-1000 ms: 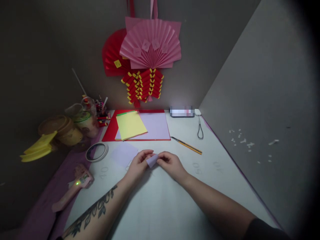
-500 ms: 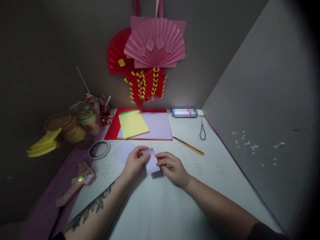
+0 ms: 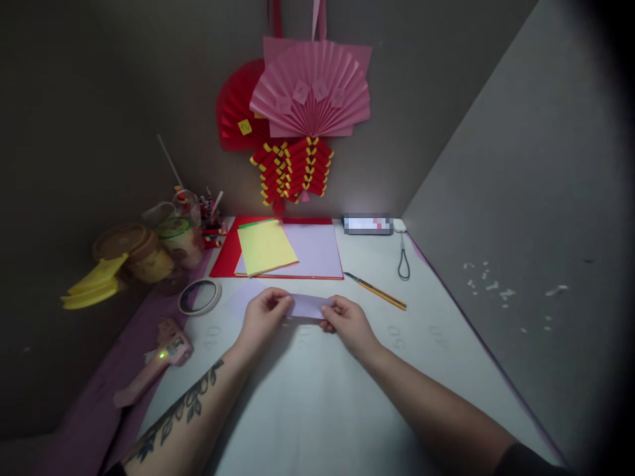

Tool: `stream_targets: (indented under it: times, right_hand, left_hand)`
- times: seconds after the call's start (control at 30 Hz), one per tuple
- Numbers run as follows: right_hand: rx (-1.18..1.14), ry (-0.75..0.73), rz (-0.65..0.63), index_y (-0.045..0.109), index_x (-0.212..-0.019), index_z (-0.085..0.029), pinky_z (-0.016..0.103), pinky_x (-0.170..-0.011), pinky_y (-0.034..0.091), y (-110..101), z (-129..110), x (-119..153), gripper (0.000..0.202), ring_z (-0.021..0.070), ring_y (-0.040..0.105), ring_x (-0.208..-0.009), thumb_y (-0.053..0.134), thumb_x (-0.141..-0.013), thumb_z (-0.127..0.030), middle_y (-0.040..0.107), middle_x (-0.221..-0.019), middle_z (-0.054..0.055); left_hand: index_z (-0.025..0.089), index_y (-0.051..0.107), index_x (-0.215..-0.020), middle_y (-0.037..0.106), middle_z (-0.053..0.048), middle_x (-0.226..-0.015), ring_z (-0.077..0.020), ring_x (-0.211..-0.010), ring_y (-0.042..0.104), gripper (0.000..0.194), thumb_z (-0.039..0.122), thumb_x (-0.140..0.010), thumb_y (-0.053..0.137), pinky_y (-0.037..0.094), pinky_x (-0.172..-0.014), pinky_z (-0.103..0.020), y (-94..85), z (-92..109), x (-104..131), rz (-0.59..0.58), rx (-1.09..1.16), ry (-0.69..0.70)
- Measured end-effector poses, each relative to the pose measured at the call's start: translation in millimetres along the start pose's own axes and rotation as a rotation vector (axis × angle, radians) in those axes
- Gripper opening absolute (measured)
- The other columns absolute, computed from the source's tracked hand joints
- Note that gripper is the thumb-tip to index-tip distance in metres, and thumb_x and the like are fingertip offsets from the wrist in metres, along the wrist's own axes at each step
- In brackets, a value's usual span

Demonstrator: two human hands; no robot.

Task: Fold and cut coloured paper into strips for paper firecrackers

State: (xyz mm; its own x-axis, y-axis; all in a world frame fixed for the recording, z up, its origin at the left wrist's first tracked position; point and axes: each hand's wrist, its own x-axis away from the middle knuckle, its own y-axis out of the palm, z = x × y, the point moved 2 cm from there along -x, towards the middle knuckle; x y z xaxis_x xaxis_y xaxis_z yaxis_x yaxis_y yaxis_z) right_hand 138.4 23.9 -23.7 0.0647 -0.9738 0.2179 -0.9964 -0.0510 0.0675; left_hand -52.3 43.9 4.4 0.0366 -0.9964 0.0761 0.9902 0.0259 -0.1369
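Observation:
A small piece of lavender paper (image 3: 307,307) is stretched sideways between my two hands, just above the pale table mat. My left hand (image 3: 265,316) pinches its left end between thumb and fingers. At the right end, my right hand (image 3: 350,322) grips it the same way, fingertips curled behind. Another lavender sheet (image 3: 241,299) lies on the mat, partly covered by my left hand. Behind my hands, a yellow sheet (image 3: 268,248) rests on a larger lavender sheet (image 3: 320,248), with red card (image 3: 224,254) beneath.
An orange utility knife (image 3: 380,293) lies to the right of the sheets. On the left are a roll of tape (image 3: 218,301), a pink glue gun (image 3: 149,370) with a lit green light, and lidded cups (image 3: 181,241). A phone (image 3: 368,225) stands at the back; paper fans (image 3: 312,89) hang above.
My right hand has shifted to the paper's right end and closed on it. The paper has turned from upright to lengthwise across, now spanning both hands.

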Motion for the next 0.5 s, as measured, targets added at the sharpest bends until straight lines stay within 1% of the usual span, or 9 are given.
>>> stream_targets:
  times: [0.03, 0.1, 0.13, 0.17, 0.23, 0.3, 0.33, 0.4, 0.5]
  right_hand:
    - [-0.013, 0.002, 0.022, 0.055, -0.073, -0.018, 0.02, -0.047, 0.04, -4, -2, -1, 0.029, 0.0097, 0.053, -0.048, 0.066, -0.073, -0.044, 0.059, -0.054, -0.002]
    - [-0.04, -0.003, 0.075, 0.054, -0.07, -0.018, 0.019, -0.045, 0.036, -12, -4, -5, 0.03, 0.0085, 0.05, -0.044, 0.067, -0.072, -0.045, 0.06, -0.052, -0.001]
    - [-0.053, -0.006, 0.099, 0.054, -0.069, -0.018, 0.019, -0.044, 0.034, -15, -4, -6, 0.031, 0.0081, 0.048, -0.043, 0.067, -0.071, -0.045, 0.061, -0.052, -0.001]
    - [-0.064, -0.009, 0.12, 0.053, -0.068, -0.018, 0.018, -0.043, 0.033, -17, -4, -8, 0.031, 0.0078, 0.047, -0.042, 0.067, -0.071, -0.045, 0.061, -0.051, -0.001]
    - [-0.078, -0.015, 0.144, 0.053, -0.068, -0.018, 0.018, -0.043, 0.033, -18, -4, -11, 0.031, 0.0078, 0.047, -0.041, 0.068, -0.07, -0.044, 0.06, -0.05, -0.001]
    - [-0.075, -0.019, 0.146, 0.053, -0.068, -0.018, 0.018, -0.043, 0.033, -16, -4, -12, 0.03, 0.008, 0.048, -0.042, 0.068, -0.07, -0.044, 0.059, -0.049, -0.002]
    - [-0.07, -0.021, 0.141, 0.052, -0.068, -0.018, 0.018, -0.043, 0.033, -14, -4, -11, 0.03, 0.0083, 0.048, -0.043, 0.068, -0.07, -0.044, 0.058, -0.049, -0.002]
    - [-0.053, -0.028, 0.129, 0.052, -0.068, -0.018, 0.018, -0.044, 0.034, -12, -3, -10, 0.03, 0.0088, 0.05, -0.045, 0.068, -0.07, -0.044, 0.056, -0.05, -0.003]
    - [-0.039, -0.041, 0.114, 0.053, -0.07, -0.018, 0.019, -0.045, 0.034, -11, -3, -7, 0.03, 0.0091, 0.05, -0.047, 0.068, -0.071, -0.044, 0.055, -0.05, -0.004]
  left_hand:
    - [0.014, 0.062, -0.081, 0.061, 0.0, -0.064, -0.0127, -0.058, 0.054, 0.029, 0.041, -0.072, 0.064, 0.042, -0.056, -0.023, -10.6, 3, -5, 0.024, -0.066, 0.018]
    - [0.014, 0.063, -0.086, 0.065, -0.003, -0.073, -0.0157, -0.066, 0.059, 0.03, 0.043, -0.076, 0.059, 0.044, -0.062, -0.025, -35.3, 9, -15, 0.108, -0.238, 0.084]
    - [0.015, 0.064, -0.086, 0.066, -0.005, -0.077, -0.0172, -0.069, 0.06, 0.029, 0.042, -0.078, 0.056, 0.045, -0.065, -0.027, -46.8, 12, -19, 0.126, -0.395, 0.113]
    - [0.015, 0.065, -0.089, 0.068, -0.007, -0.084, -0.0194, -0.075, 0.061, 0.027, 0.039, -0.079, 0.055, 0.045, -0.07, -0.029, -55.9, 14, -22, 0.092, -0.604, 0.131]
    - [0.015, 0.063, -0.105, 0.067, -0.012, -0.098, -0.0266, -0.09, 0.061, 0.034, 0.036, -0.078, 0.057, 0.044, -0.077, -0.034, -68.8, 16, -26, 0.095, -0.998, 0.134]
    - [0.015, 0.058, -0.116, 0.064, -0.017, -0.106, -0.032, -0.099, 0.059, 0.046, 0.038, -0.077, 0.059, 0.044, -0.079, -0.038, -72.6, 15, -26, 0.1, -1.241, 0.084]
    - [0.014, 0.055, -0.12, 0.063, -0.018, -0.107, -0.0331, -0.101, 0.058, 0.05, 0.04, -0.077, 0.06, 0.044, -0.08, -0.038, -71.5, 14, -26, 0.095, -1.302, 0.062]
    - [0.015, 0.052, -0.122, 0.063, -0.018, -0.108, -0.0327, -0.101, 0.059, 0.054, 0.041, -0.077, 0.061, 0.044, -0.08, -0.037, -66.7, 12, -25, 0.062, -1.341, 0.042]
    - [0.014, 0.048, -0.125, 0.064, -0.017, -0.108, -0.0304, -0.098, 0.06, 0.06, 0.04, -0.074, 0.064, 0.043, -0.079, -0.034, -63.0, 9, -26, -0.001, -1.28, 0.022]
